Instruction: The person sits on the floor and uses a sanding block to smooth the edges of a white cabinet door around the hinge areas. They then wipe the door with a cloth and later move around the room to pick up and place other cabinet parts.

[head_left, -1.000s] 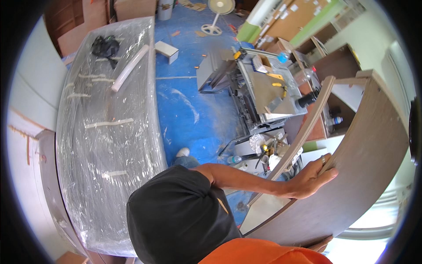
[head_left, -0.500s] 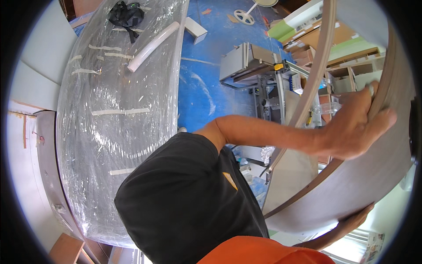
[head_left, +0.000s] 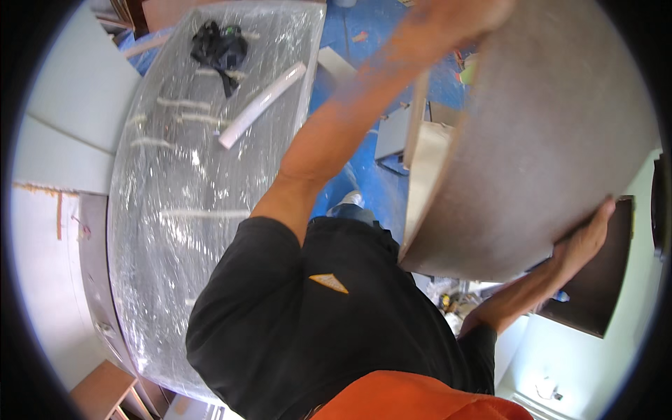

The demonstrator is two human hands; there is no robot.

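Observation:
A large brown-grey wooden cabinet box point(head_left: 539, 133) is held up at my right, its broad flat side facing me and its pale inner side showing along the left edge. My left arm reaches far forward, and my left hand point(head_left: 479, 17) is closed at the box's far upper edge; its fingers are partly hidden and blurred. At the near right corner, my right hand point(head_left: 584, 238) grips the lower edge, with fingers against the panel. Part of the box's far end lies beyond the picture's rim.
To my left stands a long surface wrapped in clear plastic film point(head_left: 182, 266), bearing a white roll point(head_left: 262, 105) and a black bag point(head_left: 218, 49). Blue sheeting point(head_left: 360, 168) covers the floor. A dark brown panel point(head_left: 602, 280) is against the wall at right.
The cabinet box has swung leftward and turned, so its broad side now faces me. My left hand has moved forward and left with it; my right hand has risen along the near edge.

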